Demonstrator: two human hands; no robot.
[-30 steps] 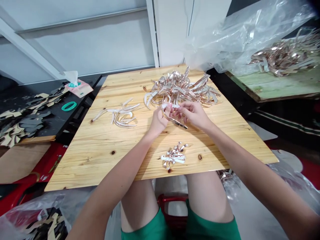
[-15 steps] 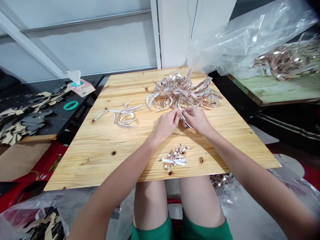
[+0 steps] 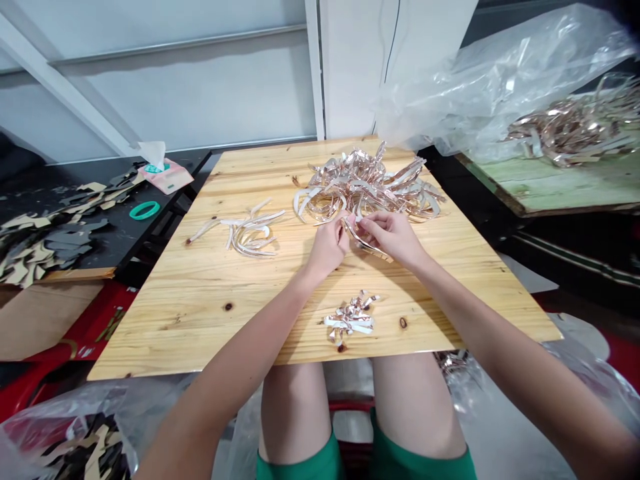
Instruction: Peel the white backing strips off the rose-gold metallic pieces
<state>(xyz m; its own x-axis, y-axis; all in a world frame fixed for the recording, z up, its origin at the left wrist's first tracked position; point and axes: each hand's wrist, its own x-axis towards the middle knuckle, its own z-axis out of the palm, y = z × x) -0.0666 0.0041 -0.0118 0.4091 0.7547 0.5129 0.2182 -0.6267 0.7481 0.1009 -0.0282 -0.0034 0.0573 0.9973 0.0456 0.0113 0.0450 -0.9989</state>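
Note:
My left hand (image 3: pixel 330 245) is closed, its thumb and fingers pinching one end of a shiny rose-gold strip (image 3: pixel 367 248). The strip curves down to the right, beneath my right hand (image 3: pixel 393 237). That hand's thumb and fingertips are drawn together close to the same end; what exactly they grip is partly hidden. Just beyond both hands lies a big tangled heap of rose-gold and white strips (image 3: pixel 360 180). Nearer my body sits a little pile of short shiny scraps (image 3: pixel 350 317). Several pale curved strips (image 3: pixel 250 233) rest on the wooden board (image 3: pixel 190 327) to the left.
On a black table at left are dark and beige scraps (image 3: pixel 65 240), a green ring (image 3: pixel 145 211) and a pink tissue pack (image 3: pixel 167 177). Clear plastic (image 3: pixel 500 87) and more metallic strips (image 3: pixel 575 130) lie at right. A bag of scraps (image 3: pixel 85 447) stands lower left.
The hands have parted slightly, the left shifting a little left. The strip between them now shows as a longer, thinner curve. The heap and piles have stayed put.

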